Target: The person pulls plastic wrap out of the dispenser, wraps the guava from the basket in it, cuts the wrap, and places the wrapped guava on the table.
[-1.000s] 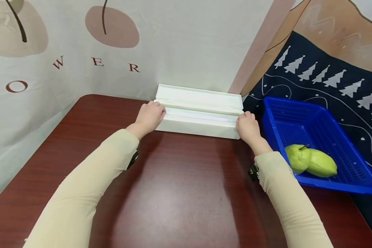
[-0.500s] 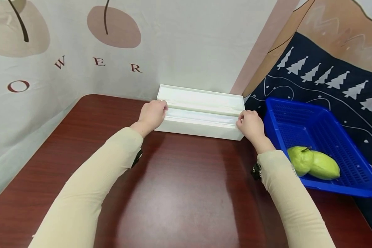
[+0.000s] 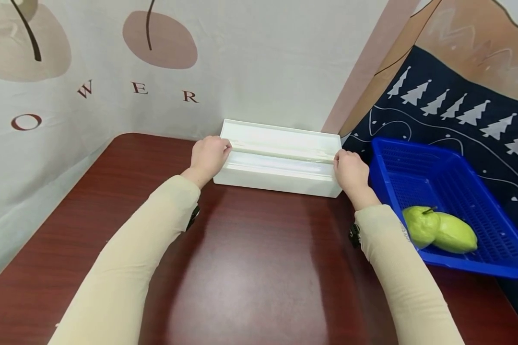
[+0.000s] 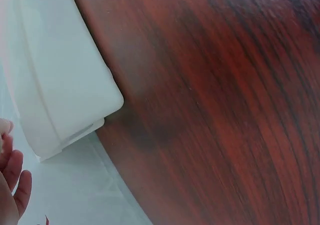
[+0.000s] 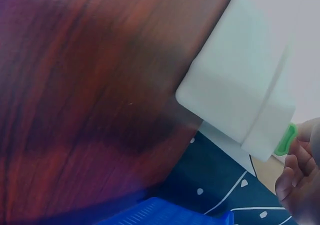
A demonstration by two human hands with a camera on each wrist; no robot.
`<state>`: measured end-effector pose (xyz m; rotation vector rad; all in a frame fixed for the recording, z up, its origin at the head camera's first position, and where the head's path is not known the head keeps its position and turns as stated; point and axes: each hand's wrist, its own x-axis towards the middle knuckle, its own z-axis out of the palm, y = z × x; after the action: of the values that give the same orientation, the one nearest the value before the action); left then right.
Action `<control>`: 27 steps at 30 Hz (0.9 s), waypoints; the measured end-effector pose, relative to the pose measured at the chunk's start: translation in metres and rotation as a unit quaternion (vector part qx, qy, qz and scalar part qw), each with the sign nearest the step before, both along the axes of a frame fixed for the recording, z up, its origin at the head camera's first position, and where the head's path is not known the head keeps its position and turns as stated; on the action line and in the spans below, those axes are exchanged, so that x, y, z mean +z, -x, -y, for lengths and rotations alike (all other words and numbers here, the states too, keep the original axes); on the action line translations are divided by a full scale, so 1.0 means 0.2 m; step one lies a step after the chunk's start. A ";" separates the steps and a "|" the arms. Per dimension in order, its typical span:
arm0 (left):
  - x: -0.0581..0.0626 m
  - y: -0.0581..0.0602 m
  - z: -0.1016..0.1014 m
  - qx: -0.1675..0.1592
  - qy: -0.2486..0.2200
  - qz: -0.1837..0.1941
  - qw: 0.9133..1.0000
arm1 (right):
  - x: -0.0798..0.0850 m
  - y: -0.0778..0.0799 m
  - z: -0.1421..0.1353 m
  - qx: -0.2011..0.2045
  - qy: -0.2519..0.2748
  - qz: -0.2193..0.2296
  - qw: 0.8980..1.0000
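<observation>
A long white cling film dispenser (image 3: pixel 280 182) lies at the table's far edge. Its lid (image 3: pixel 280 136) is tipped back against the wall cloth. Glossy clear cling film (image 3: pixel 280 164) shows inside. At the dispenser's left end my left hand (image 3: pixel 209 155) has thumb and finger together, apparently pinching the film's edge. My right hand (image 3: pixel 352 173) does likewise at the right end. Shiny streaks run between both hands. Below, in the right wrist view, a small green piece (image 5: pixel 286 140) sits by the right fingers (image 5: pixel 295 167). The left fingers (image 4: pixel 17 180) are beside the dispenser's end; their grip is cut off.
A blue plastic basket (image 3: pixel 384 191) stands to the right, holding green fruits (image 3: pixel 440 230). Brown wooden tabletop (image 3: pixel 246 268) lies in front of the dispenser. Printed cloths (image 3: pixel 259 86) hang close behind and to the right.
Both hands have shifted slightly up and back toward the lid, fingertips leaving the dispenser's front for its hinge line. The dispenser's front seems tilted a little more toward view. The basket's contents are unchanged.
</observation>
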<state>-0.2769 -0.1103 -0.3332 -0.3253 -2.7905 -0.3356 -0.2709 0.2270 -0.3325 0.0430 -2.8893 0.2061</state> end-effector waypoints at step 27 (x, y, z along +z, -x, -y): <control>0.08 0.06 -0.05 0.162 -0.440 0.217 0.856 | 0.05 0.10 0.01 -0.194 0.459 0.066 0.864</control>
<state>-0.2887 -0.0996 -0.3168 0.4898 -2.6389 -1.6699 -0.2900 0.2247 -0.3227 -0.7272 -2.5251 1.4907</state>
